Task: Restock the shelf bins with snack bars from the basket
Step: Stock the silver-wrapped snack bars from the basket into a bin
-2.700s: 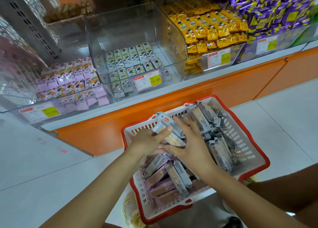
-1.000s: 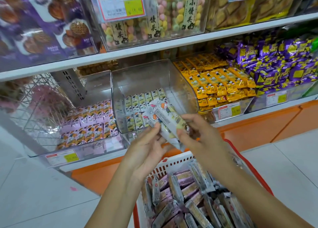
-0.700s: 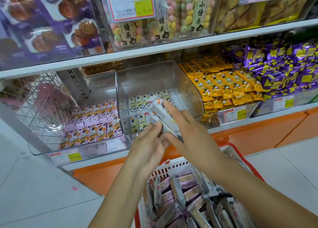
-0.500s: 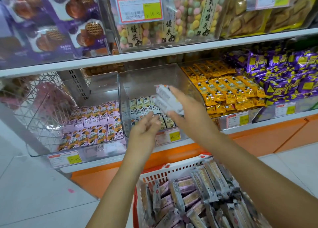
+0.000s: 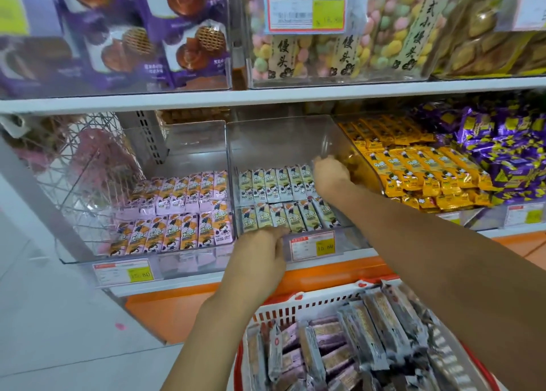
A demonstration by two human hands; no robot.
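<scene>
Two rows of snack bars (image 5: 274, 185) lie in the middle clear bin (image 5: 280, 142). At the far row's right end the right hand (image 5: 331, 173) curls over them; whether it grasps one I cannot tell. The left hand (image 5: 257, 260) rests relaxed on the bin's near rim.

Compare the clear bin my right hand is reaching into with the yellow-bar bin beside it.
Fill: the middle bin holds only two rows near its front, its back bare; the yellow-bar bin is piled full. Colour: the middle bin's bars are grey-white, the other's yellow. Hand: the right hand is inside the middle bin; none is in the yellow-bar bin. Both are clear plastic on one shelf.
</scene>
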